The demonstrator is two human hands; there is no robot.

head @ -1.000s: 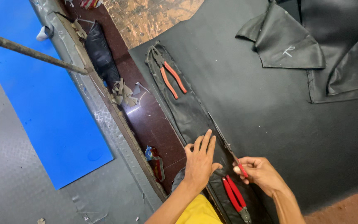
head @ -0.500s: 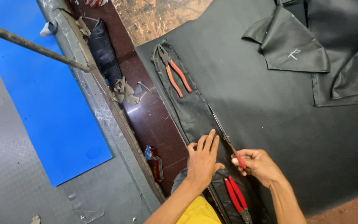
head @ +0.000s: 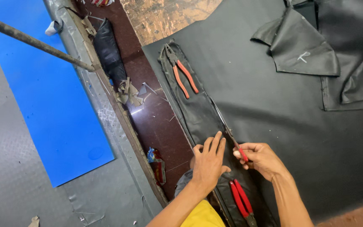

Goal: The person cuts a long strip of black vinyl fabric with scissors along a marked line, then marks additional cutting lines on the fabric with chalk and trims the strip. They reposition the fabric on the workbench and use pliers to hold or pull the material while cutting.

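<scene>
Left hand [head: 209, 162] lies flat, fingers spread, pinning the black strip [head: 198, 113] just beside the cut line, while the right hand [head: 260, 159] pinches a red-handled blade [head: 232, 138] whose tip runs beyond its fingertips; the strip thus stays taut.

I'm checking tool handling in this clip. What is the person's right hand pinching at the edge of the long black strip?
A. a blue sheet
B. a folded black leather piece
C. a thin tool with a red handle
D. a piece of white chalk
C: the right hand grips a thin tool with a red handle at the strip's edge, while the left hand lies flat on the strip.
</scene>
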